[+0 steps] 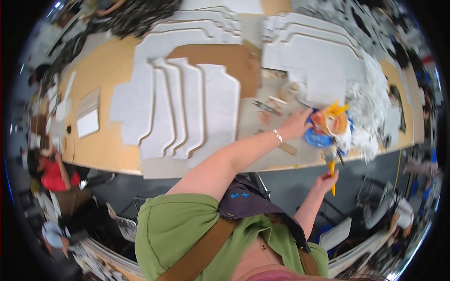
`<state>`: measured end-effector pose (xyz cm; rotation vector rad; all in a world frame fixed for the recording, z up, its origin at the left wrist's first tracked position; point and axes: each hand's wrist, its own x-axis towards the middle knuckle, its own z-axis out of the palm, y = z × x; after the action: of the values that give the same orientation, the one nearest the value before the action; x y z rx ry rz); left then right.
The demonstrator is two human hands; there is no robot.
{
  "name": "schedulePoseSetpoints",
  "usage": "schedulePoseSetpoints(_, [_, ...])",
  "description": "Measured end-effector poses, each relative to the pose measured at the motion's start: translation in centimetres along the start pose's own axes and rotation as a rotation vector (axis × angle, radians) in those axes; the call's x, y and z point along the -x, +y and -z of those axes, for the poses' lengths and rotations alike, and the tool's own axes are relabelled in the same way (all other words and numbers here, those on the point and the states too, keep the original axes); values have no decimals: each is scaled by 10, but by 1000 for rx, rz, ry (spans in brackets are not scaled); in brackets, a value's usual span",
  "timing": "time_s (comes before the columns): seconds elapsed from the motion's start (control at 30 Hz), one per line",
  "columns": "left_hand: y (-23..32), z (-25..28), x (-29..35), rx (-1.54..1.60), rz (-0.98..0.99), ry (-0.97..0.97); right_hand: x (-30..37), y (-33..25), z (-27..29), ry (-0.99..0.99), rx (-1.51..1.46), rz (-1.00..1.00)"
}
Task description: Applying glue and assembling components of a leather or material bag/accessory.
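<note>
My left hand [298,122] reaches across the table and grips the left side of a messy orange-and-white tub [336,122]. Crumpled blue plastic [318,138] lies around the tub's base, and something yellow [336,109] sticks up over its rim. My right hand [326,181] is closed round the yellow handle of a paintbrush [333,172], held just off the table's front edge with its bristles up towards the tub. The tub's inside is partly hidden and blurred. White shaped panels [216,110] with pale edges lie overlapping to the left of my left arm.
More white panels [318,49] are stacked at the back right, and a brown board [220,54] lies behind the near panels. Pliers [266,107] and a small jar [289,90] sit left of the tub. White shreds [368,112] heap to its right. Other people sit nearby.
</note>
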<state>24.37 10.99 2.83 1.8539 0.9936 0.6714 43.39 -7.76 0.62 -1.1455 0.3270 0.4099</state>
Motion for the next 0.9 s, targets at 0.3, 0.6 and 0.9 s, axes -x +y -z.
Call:
schedulePoseSetpoints(0.3, [-71,188,332,217,401,155,157,41,-28,-576,133,-166])
schedulePoseSetpoints(0.6, [-117,309,555,238,668,707,408,177,-77,-1180,367,-353])
schedulePoseSetpoints(0.9, [-207,457,596,-15,579,903,565,266,-120,-1445,698,59])
